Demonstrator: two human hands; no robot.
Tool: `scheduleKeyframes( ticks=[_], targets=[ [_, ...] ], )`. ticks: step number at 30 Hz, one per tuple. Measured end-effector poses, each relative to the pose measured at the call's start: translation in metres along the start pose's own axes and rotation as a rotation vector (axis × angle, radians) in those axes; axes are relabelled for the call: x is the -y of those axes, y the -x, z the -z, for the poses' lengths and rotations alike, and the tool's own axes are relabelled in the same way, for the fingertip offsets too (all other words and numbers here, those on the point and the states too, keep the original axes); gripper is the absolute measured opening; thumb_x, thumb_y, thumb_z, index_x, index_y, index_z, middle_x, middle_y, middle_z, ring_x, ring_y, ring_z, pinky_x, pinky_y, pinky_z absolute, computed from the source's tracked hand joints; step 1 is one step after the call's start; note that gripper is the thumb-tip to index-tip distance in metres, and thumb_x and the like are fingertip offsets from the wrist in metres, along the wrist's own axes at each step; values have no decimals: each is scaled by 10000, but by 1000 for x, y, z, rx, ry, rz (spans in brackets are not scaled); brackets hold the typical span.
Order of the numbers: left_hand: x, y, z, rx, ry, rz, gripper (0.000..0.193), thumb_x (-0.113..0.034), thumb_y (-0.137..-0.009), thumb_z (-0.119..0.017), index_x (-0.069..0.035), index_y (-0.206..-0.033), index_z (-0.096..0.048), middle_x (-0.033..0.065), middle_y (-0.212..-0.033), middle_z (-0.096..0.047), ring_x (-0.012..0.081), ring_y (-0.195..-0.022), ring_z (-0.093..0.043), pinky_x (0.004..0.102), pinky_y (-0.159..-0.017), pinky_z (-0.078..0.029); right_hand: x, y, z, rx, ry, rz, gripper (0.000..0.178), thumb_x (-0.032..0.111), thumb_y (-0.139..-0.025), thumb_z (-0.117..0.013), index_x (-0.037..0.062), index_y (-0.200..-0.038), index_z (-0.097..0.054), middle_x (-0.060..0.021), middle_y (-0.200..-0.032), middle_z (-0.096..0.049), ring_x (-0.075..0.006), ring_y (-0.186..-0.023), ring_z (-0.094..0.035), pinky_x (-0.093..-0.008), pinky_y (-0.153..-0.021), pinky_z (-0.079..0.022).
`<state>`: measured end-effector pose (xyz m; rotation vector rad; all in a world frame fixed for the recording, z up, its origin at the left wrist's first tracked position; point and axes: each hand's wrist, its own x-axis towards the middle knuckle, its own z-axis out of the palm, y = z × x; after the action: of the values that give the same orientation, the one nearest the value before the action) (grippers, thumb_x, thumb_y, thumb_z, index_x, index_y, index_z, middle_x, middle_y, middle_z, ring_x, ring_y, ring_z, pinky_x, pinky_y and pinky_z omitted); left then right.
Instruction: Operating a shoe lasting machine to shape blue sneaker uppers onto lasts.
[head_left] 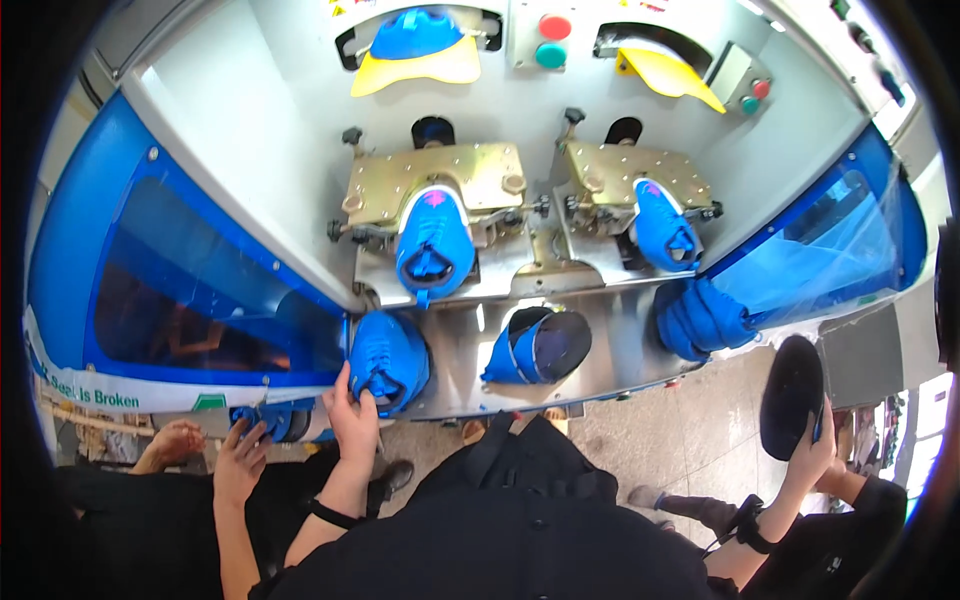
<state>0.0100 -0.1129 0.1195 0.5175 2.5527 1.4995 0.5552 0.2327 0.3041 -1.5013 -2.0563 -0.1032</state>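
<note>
- Left hand (353, 418): fingers grasping a blue shoe upper (385, 350) at the steel ledge (622, 335)'s left end.
- Right hand (812, 455): fingers clasping a black shoe sole (790, 398), right of the ledge.

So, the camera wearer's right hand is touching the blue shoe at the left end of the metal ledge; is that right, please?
Not quite: the head view shows the wearer's left hand touching the blue shoe at the left end of the metal ledge.

The rounded blue cloth shoe upper (380, 340) looks matt, as does the flat black oval sole (791, 400). The long silver metal ledge (457, 360) is smooth and glossy.
</note>
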Motion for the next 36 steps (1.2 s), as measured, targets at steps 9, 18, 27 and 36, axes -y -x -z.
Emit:
scheduleKeyframes(
  ticks=[9, 18, 27, 36],
  targets=[
    [13, -19, -22, -103, -28, 169, 558, -93, -902, -546, 49, -1413, -371, 278, -1428, -416, 358, -1329, -420, 390, -1094, -314, 174, -40, -46, 316, -1109, -458, 279, 152, -909, -656, -58, -1092, -643, -48, -961, -685, -110, -826, -632, -265, -749, -508],
    [-171, -7, -77, 1172, 858, 243, 569, -490, -993, -425, 20, -1204, -561, 163, -1169, -638, 267, -1111, -609, 380, -992, -456, 226, -50, -134, 981, -2088, -409, 392, 211, -944, -625, 41, -1284, -532, -107, -1125, -658, -182, -1015, -641, -341, -897, -535],
    [-198, 15, -196, 1511, 1379, 475, 736, -503, -867, -650, -45, -1395, -417, 95, -1342, -540, 229, -1198, -551, 416, -1000, -469, 240, -76, -169, 1114, -1651, -46, 326, 89, -913, -642, 15, -1222, -573, -38, -1110, -661, -123, -984, -630, -291, -913, -503],
    [-278, 28, -212, 1134, 1366, 530, 593, -297, -862, -717, -18, -1315, -457, 99, -1229, -587, 214, -1098, -601, 370, -954, -495, 174, -71, -153, 120, -1005, -114, 244, 154, -965, -571, 17, -1166, -550, -54, -1036, -599, -136, -866, -581, -272, -780, -493]
  ],
)
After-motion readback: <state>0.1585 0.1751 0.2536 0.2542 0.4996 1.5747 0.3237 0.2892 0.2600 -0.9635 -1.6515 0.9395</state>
